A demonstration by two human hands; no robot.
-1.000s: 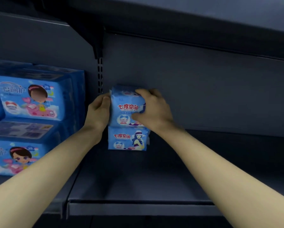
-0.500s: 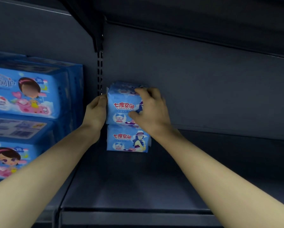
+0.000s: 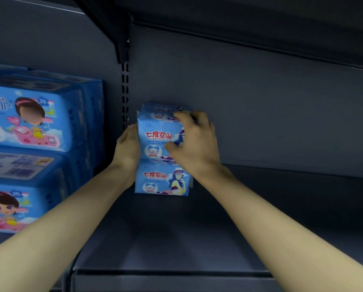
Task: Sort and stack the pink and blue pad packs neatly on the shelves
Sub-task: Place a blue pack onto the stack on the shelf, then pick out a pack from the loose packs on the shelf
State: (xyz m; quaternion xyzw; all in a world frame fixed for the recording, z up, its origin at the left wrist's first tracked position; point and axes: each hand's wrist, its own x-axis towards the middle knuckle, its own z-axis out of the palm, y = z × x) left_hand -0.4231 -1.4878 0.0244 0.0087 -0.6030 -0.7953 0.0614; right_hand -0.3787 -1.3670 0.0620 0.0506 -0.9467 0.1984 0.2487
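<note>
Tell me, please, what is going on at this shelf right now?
A person is stacking small blue pad packs on a dark shelf. Both hands grip the upper pack: the left hand at its left side, the right hand over its front and top. It sits on the lower pack, near the shelf's back left corner. Larger blue packs are stacked in the bay to the left.

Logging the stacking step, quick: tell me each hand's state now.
Left hand: at the left side of the top pack; fingers hidden, grip cannot be told.
Right hand: closed on the top pack.
</note>
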